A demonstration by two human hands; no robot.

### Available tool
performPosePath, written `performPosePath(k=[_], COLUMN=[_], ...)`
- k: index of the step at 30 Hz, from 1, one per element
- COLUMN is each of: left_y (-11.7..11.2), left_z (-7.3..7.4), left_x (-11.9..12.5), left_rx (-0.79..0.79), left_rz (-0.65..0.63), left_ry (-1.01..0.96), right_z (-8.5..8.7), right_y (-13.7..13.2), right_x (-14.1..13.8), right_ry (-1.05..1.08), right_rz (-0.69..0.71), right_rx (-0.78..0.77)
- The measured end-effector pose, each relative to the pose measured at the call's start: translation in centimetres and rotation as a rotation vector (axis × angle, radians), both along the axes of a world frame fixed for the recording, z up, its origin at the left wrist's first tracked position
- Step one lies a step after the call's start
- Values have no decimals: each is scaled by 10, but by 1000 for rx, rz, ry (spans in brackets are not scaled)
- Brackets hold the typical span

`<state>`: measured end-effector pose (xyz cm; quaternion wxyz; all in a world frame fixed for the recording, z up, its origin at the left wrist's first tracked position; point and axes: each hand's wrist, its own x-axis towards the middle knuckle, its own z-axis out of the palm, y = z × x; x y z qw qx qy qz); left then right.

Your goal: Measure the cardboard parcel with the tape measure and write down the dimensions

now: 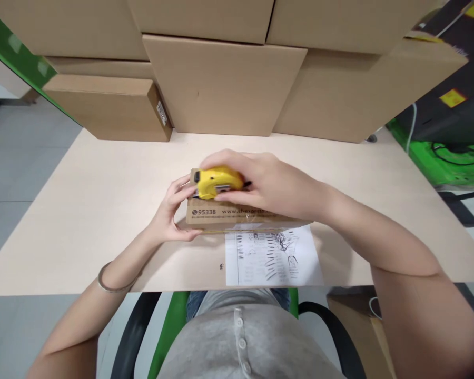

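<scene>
A yellow tape measure (220,181) is in my right hand (260,176), held low over the top of a small cardboard box (217,215). Printed on the box's near side are "95338" and a web address. My left hand (173,213) grips the left end of the box, thumb at the near lower edge and fingers at the top corner. Those fingertips are close to the front end of the tape measure; whether they touch its blade I cannot tell. My right hand and forearm hide the right part of the box.
Under the box's near edge lies a white sheet (256,263) with scribbles. Large cartons (225,84) are stacked along the back of the pale table (71,210), with a flatter carton (110,108) at left. Black equipment (442,100) stands at right. Chair armrests flank my body.
</scene>
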<state>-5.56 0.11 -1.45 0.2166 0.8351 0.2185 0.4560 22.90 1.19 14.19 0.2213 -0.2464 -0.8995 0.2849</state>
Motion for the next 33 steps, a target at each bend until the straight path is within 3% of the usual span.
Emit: performPosePath(k=[8, 12, 18, 24, 28, 33], left_y=[0, -1, -1, 0, 0, -3], left_z=[6, 6, 8, 2, -3, -4], left_x=[2, 1, 1, 0, 4, 9], left_rx=[-67, -74, -86, -63, -139, -302], left_rz=[-33, -19, 3, 19, 18, 2], left_ry=[-8, -6, -3, -21, -91, -203], right_z=[-12, -24, -31, -3, 11, 9], right_y=[-29, -39, -38, -40, -26, -8], right_x=[145, 176, 166, 158, 108, 19], right_ry=[30, 78, 122, -24, -127, -167], right_rz=[-464, -549, -561, -511, -335, -72], right_rx=[-105, -159, -180, -95, -62, 24])
